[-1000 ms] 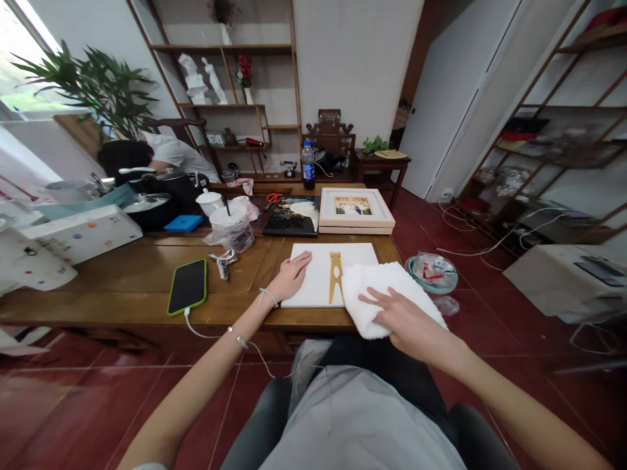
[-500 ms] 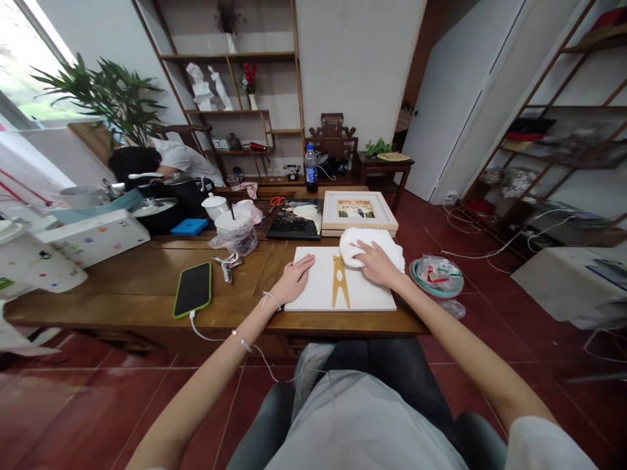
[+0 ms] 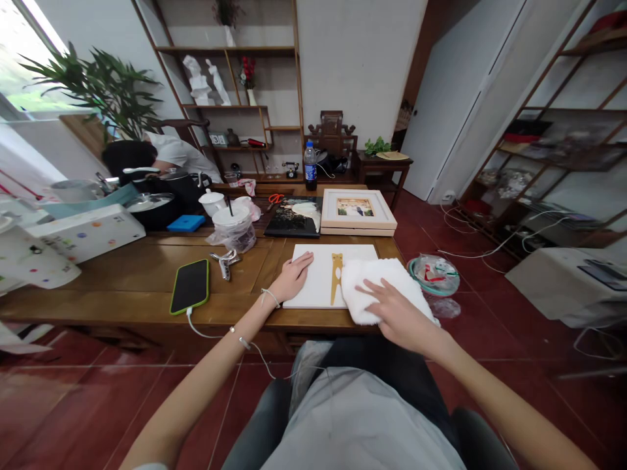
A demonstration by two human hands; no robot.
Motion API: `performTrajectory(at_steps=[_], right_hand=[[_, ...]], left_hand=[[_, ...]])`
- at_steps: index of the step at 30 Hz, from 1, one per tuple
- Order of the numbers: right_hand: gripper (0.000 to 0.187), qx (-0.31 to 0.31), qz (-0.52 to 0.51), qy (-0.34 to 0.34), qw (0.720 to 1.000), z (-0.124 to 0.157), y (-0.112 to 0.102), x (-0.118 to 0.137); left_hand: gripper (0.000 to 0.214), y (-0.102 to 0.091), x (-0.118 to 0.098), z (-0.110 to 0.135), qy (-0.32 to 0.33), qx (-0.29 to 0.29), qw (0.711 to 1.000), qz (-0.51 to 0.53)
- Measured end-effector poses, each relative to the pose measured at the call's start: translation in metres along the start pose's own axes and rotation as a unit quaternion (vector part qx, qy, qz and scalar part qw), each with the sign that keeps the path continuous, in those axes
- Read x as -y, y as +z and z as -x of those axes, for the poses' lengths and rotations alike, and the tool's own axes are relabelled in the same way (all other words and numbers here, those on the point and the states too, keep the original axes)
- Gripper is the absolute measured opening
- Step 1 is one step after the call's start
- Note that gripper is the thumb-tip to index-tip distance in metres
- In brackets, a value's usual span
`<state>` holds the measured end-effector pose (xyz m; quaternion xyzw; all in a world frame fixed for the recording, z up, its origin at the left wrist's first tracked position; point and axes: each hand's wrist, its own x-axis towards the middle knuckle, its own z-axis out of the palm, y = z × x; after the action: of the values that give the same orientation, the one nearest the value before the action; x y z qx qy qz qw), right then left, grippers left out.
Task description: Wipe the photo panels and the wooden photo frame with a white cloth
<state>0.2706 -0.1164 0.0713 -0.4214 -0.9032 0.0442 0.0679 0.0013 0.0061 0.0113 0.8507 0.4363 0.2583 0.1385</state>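
Your left hand [image 3: 290,276] lies palm down on the left part of the white board [image 3: 316,281], fingers extended and held close together, gripping nothing; a pale band circles that wrist. Your right hand [image 3: 394,312] is on top of the white cloth [image 3: 409,281], fingers partly spread and pointing forward and left; the thumb is hidden, so cannot tell whether any fold of the cloth is pinched. The cloth lies over the right part of the board and reaches past its near edge toward the front of the table [image 3: 132,294]. On the board, between your two hands, is a gold figure [image 3: 336,277], set lengthwise; the cloth covers part of its right side. Just beyond the board: a pale frame [image 3: 379,203] with a small picture in it and, touching or nearly touching its left side, a dark picture [image 3: 289,222]. Behind these, orange scissors [image 3: 275,198] and a blue-capped bottle [image 3: 310,171]. Left of your left hand, a silvery object [image 3: 225,262], then a phone [image 3: 190,286] in a green case, cable [image 3: 200,331] plugged in at its near end. Right of the table, lower down, a basin [image 3: 415,273] holds plastic wrapping.
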Motion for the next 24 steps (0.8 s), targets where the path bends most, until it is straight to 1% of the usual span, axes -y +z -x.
performTrajectory(at_steps=[2, 4, 6, 8, 10, 12, 14, 15, 17, 19, 21, 24], right_hand=[[0.050, 0.003, -0.013, -0.014, 1.000, 0.016, -0.002, 0.008], [0.050, -0.003, -0.028, -0.024, 0.999, 0.026, -0.003, 0.010], [0.050, -0.014, -0.040, -0.020, 0.999, 0.029, -0.004, 0.004], [0.051, -0.021, -0.039, 0.011, 0.999, 0.023, -0.004, -0.005], [0.052, -0.020, -0.024, 0.056, 0.998, 0.008, -0.004, -0.018], [0.052, -0.020, -0.003, 0.101, 0.995, -0.015, -0.005, -0.032], [0.052, -0.022, 0.014, 0.130, 0.991, -0.041, -0.007, -0.046], [0.052, -0.024, 0.020, 0.133, 0.991, -0.055, -0.008, -0.051], [0.051, -0.025, 0.024, 0.125, 0.992, -0.081, -0.013, -0.060], [0.049, -0.026, 0.022, 0.107, 0.994, -0.105, -0.018, -0.063], [0.044, -0.021, 0.017, 0.084, 0.996, -0.126, -0.022, -0.060], [0.038, 0.002, 0.016, 0.043, 0.999, -0.152, -0.023, -0.046]], left_hand=[[0.043, 0.000, 0.000, 0.000, -0.001, -0.001, 1.000, 0.001], [0.043, 0.000, 0.000, 0.000, -0.002, -0.003, 1.000, 0.001], [0.042, 0.001, -0.001, 0.000, -0.002, -0.006, 1.000, 0.002], [0.042, 0.001, -0.001, 0.000, -0.003, -0.008, 1.000, 0.002], [0.042, 0.001, 0.000, 0.000, -0.003, -0.009, 1.000, 0.003], [0.042, 0.001, 0.001, 0.000, 0.000, -0.010, 1.000, 0.005], [0.042, 0.002, 0.003, 0.000, 0.003, -0.009, 1.000, 0.007], [0.042, 0.002, 0.003, -0.001, 0.004, -0.009, 1.000, 0.008], [0.042, 0.003, 0.005, -0.001, 0.003, -0.010, 1.000, 0.010], [0.042, 0.004, 0.005, -0.001, 0.001, -0.011, 1.000, 0.013], [0.042, 0.004, 0.006, -0.001, 0.002, -0.014, 1.000, 0.016], [0.042, 0.003, 0.006, -0.001, 0.010, -0.019, 1.000, 0.016]])
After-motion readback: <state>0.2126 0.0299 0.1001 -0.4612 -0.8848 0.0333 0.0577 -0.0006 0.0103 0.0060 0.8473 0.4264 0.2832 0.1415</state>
